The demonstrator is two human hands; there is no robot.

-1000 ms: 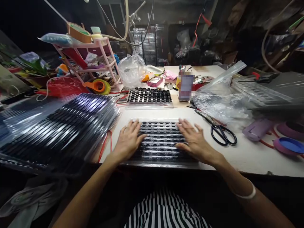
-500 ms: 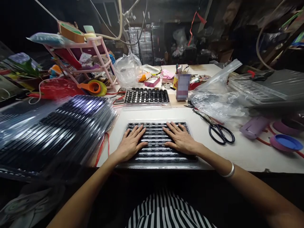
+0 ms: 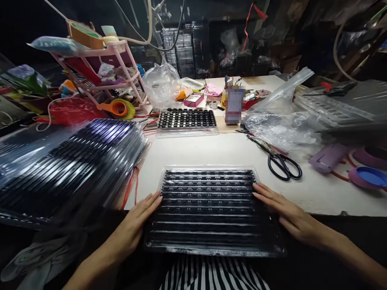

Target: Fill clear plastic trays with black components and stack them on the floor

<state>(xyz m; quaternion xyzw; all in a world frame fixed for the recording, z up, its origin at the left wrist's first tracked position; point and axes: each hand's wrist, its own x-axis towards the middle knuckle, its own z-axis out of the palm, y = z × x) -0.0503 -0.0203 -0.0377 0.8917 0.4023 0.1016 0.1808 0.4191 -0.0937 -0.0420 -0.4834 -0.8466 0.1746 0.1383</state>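
Observation:
A clear plastic tray with rows of small black parts juts out over the table's front edge, its near end above my lap. My left hand grips its left side, fingers along the rim and the thumb hidden. On the opposite side, my right hand holds the right rim with its fingertips on the edge. Farther back on the white table lies another tray filled with small black and silvery parts.
Stacked black trays in clear wrapping fill the left side. Scissors and a crumpled plastic bag lie at right. A pink rack stands back left, a phone-like upright object at the back.
My hands have gone from lying flat on top of the tray to gripping its two sides. The tray has come toward me, past the table edge.

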